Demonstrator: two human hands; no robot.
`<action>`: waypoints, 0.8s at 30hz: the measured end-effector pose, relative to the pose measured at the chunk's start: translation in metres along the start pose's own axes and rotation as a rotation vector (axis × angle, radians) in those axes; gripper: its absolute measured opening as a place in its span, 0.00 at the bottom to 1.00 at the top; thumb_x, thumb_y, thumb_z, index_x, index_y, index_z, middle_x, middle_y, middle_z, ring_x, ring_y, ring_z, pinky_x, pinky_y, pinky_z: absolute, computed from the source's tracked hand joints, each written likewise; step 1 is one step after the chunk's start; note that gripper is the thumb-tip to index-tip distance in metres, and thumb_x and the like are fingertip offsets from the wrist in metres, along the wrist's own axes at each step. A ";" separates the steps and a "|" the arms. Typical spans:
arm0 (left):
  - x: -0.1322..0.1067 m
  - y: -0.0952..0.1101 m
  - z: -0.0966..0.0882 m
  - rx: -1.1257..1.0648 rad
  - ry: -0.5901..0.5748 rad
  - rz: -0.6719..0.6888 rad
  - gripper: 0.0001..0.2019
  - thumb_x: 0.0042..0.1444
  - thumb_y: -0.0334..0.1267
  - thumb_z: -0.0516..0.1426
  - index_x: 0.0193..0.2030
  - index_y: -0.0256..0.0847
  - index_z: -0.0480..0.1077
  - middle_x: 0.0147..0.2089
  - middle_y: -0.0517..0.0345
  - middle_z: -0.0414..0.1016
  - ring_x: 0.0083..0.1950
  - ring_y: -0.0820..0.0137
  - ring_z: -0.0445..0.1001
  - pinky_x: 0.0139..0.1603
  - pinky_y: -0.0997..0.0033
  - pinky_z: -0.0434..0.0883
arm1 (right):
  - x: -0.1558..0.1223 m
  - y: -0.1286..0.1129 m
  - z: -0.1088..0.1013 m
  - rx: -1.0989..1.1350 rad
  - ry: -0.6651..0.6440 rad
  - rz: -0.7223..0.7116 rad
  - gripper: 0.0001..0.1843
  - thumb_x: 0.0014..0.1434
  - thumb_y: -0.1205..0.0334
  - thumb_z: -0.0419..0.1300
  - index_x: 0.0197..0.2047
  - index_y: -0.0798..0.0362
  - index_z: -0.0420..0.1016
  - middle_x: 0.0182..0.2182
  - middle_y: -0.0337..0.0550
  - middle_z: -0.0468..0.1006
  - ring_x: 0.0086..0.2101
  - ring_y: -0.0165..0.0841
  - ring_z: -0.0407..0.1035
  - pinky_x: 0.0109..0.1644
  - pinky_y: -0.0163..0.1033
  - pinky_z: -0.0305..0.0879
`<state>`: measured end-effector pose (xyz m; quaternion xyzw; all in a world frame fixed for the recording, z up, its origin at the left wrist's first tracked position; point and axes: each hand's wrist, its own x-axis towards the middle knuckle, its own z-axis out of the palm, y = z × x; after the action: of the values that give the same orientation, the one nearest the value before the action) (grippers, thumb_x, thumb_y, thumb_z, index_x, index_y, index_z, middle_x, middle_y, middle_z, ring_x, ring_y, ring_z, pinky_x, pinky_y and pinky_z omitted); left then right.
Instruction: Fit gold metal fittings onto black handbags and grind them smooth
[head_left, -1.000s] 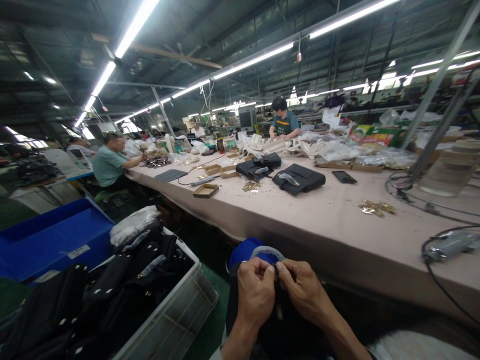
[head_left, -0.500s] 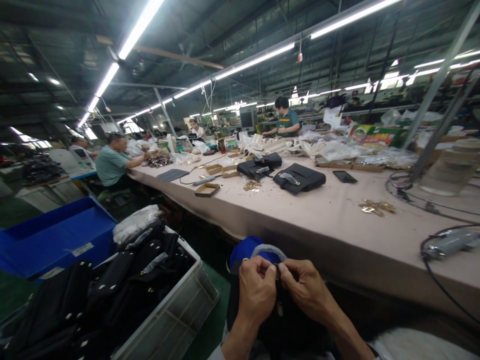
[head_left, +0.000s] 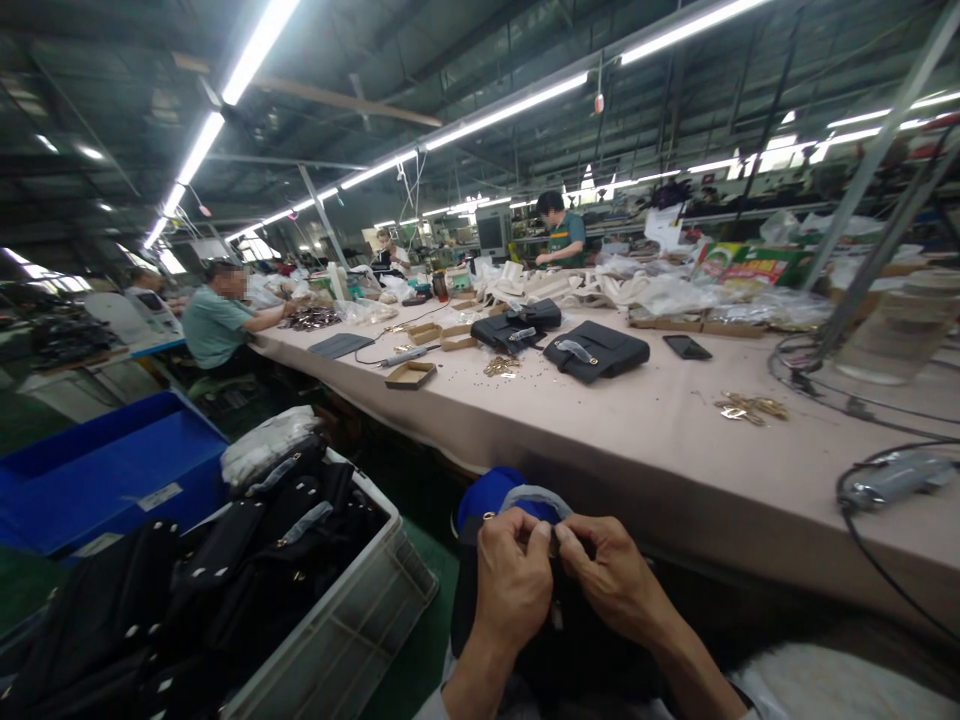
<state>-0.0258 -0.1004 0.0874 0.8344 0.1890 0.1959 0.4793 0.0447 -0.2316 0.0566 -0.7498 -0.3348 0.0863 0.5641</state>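
A black handbag (head_left: 577,650) rests on my lap, its handle (head_left: 536,497) wrapped in clear plastic and a gold ring at the handle's left end. My left hand (head_left: 514,575) is closed in a pinch at the bag's top. Facing it, my right hand (head_left: 611,575) pinches at the same spot, and the fingertips nearly meet around a small part of the bag that is too hidden to name. Just below the fingers dangles a small shiny piece (head_left: 556,613). Something blue (head_left: 491,492) shows behind the handle.
On the long table (head_left: 600,430) lie two black bags (head_left: 596,350), gold metal pieces (head_left: 754,406), a phone (head_left: 686,347), small boxes (head_left: 411,375) and a corded tool (head_left: 896,482). A grey crate (head_left: 337,600) of black bags stands left, beside a blue bin (head_left: 112,470). Co-workers (head_left: 214,315) sit farther off.
The view has shifted slightly. Both hands keep nearly the same pinch at the bag's top, with only a small movement of the fingers.
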 end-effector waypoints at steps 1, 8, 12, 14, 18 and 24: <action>0.000 0.000 0.000 -0.004 0.000 -0.001 0.13 0.61 0.38 0.58 0.26 0.40 0.75 0.26 0.55 0.78 0.28 0.67 0.72 0.32 0.68 0.63 | 0.000 0.000 -0.002 0.020 -0.030 0.017 0.24 0.71 0.49 0.50 0.25 0.53 0.64 0.22 0.35 0.58 0.25 0.29 0.52 0.29 0.37 0.49; -0.002 -0.001 0.001 0.011 0.007 0.007 0.13 0.61 0.39 0.58 0.26 0.41 0.74 0.25 0.56 0.76 0.27 0.67 0.72 0.32 0.68 0.63 | -0.002 -0.005 -0.007 0.013 -0.041 -0.002 0.22 0.69 0.52 0.53 0.26 0.55 0.70 0.23 0.35 0.59 0.26 0.29 0.53 0.29 0.37 0.49; -0.003 -0.004 0.005 0.013 0.022 0.024 0.13 0.62 0.39 0.57 0.27 0.41 0.74 0.27 0.53 0.79 0.30 0.64 0.76 0.34 0.67 0.64 | -0.001 -0.006 -0.001 -0.011 0.008 -0.007 0.22 0.67 0.52 0.53 0.23 0.54 0.65 0.23 0.35 0.56 0.26 0.29 0.52 0.30 0.38 0.48; -0.003 -0.006 0.007 0.014 0.035 0.026 0.12 0.62 0.38 0.57 0.28 0.41 0.74 0.28 0.52 0.80 0.31 0.63 0.77 0.34 0.66 0.65 | 0.000 -0.004 0.003 -0.021 0.045 0.013 0.22 0.65 0.52 0.53 0.22 0.53 0.64 0.23 0.35 0.55 0.26 0.29 0.51 0.30 0.38 0.48; -0.003 -0.008 0.006 -0.011 0.010 0.014 0.10 0.61 0.37 0.57 0.29 0.40 0.75 0.29 0.51 0.80 0.31 0.62 0.78 0.33 0.67 0.66 | 0.001 -0.002 0.008 -0.029 0.100 0.075 0.21 0.63 0.51 0.53 0.22 0.53 0.63 0.23 0.35 0.54 0.26 0.29 0.51 0.31 0.38 0.48; -0.002 -0.013 -0.004 -0.178 -0.170 -0.046 0.03 0.55 0.33 0.60 0.35 0.36 0.75 0.31 0.52 0.79 0.27 0.69 0.73 0.27 0.73 0.65 | 0.001 -0.005 0.007 -0.042 0.095 0.109 0.22 0.62 0.49 0.52 0.22 0.54 0.64 0.22 0.36 0.57 0.26 0.30 0.53 0.30 0.38 0.48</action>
<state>-0.0308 -0.0925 0.0779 0.7976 0.1487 0.1295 0.5701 0.0396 -0.2246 0.0588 -0.7820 -0.2678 0.0741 0.5579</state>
